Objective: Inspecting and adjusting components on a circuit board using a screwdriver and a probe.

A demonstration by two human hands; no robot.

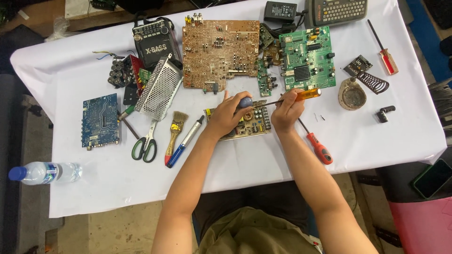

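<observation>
The left hand (229, 114) is resting on a small open power-supply circuit board (254, 123) lying on the white cloth-covered table (263, 160), with its fingers curled closed around a round blue-capped part (246, 101) at the board's top edge. The right hand (287, 110) is gripping a screwdriver with a clear orange handle (307, 94), fingers wrapped shut near the base of the handle; its thin metal shaft is pointing left, toward the blue-capped part, just above the board.

A red-handled screwdriver (318, 146) is lying just beside the right wrist. Above the hands, a large brown circuit board (220, 51) and a green circuit board (308, 59) are sitting side by side. To the left of the left hand are lying a grey and blue pen-shaped tool (185, 142), a wooden-handled paintbrush (174, 136), green-handled scissors (146, 143), a perforated metal cover (159, 87) and a blue circuit board (100, 120). A clear plastic water bottle with a blue cap (44, 172) is lying on its side at the table's left edge.
</observation>
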